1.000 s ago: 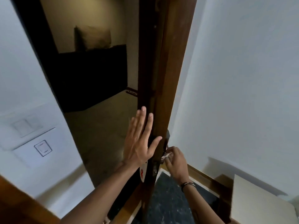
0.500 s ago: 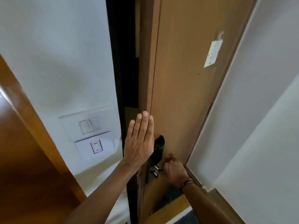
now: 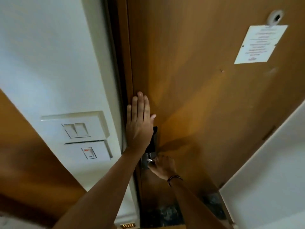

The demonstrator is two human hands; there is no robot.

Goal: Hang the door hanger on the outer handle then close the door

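Door (image 3: 206, 96) of orange-brown wood, filling most of the view, its latch edge drawn up against the frame beside the white wall (image 3: 49, 55). Left hand (image 3: 139, 123) spread flat, fingers straight and together, palm pressed on the door face right at the latch edge, just above the black lock plate (image 3: 154, 138); grasping nothing. Right hand (image 3: 162, 165) lower down, curled closed around the inner handle (image 3: 147, 160), only a bit of bright metal peeking out past the knuckles; dark band on that wrist. Door hanger not to be seen from this side, so whether on the outer handle cannot be told. Lock plate partly hidden behind the left hand, handle directly below it, both hands close together on the same edge of the door, left above right. Printed notice (image 3: 260, 44) stuck high on the door under a round peephole (image 3: 274, 19). Switch panels (image 3: 77, 134) on the wall left of the frame, level with the left hand. Compared with half a second ago: dark gap between door edge and frame gone, door swung nearly or fully shut, left hand shifted from the edge onto the face, right hand unchanged on the handle. A second ago: door wide open, room beyond visible, red-and-white hanger showing under the left wrist.
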